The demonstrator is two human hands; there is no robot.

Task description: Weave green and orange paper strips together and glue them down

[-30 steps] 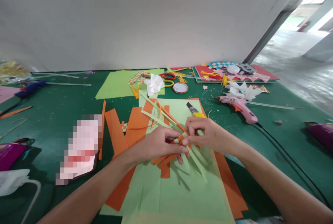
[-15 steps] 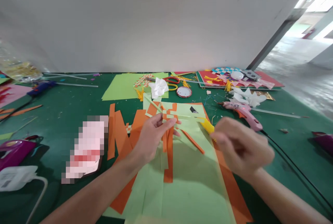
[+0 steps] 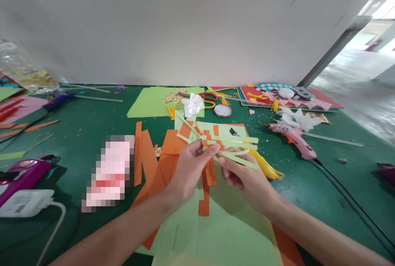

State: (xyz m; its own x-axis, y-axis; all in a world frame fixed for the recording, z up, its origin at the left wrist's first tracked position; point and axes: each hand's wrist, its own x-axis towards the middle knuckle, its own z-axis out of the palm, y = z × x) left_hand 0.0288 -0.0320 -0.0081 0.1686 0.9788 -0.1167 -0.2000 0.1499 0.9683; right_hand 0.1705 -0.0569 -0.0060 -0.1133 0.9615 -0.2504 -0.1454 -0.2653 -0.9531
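Observation:
My left hand (image 3: 190, 167) pinches a small woven piece of orange and pale green paper strips (image 3: 207, 141) between thumb and fingers, just above the stacked paper. Loose strip ends stick out from the weave to the upper left, right and below. My right hand (image 3: 248, 177) is at the weave's right side, its thumb and finger closed on a pale green paper strip (image 3: 239, 159). The rest of its fingers are curled and partly hidden. Under both hands lie pale green paper sheets (image 3: 234, 229) and orange paper (image 3: 151, 175). A curved yellow thing (image 3: 268, 167) lies beside my right hand.
To the right rests a pink glue gun (image 3: 296, 136) with its cable. A phone with a blurred-out screen (image 3: 108, 175) lies left, near a white charger (image 3: 27, 203). Scissors (image 3: 210, 104), crumpled tissue (image 3: 193, 104) and a tape roll (image 3: 222, 110) are at the back by the wall.
My right hand has come in from the right, where it was raised and blurred, and now grips a green strip. My left hand still holds the weave. The view has shifted slightly.

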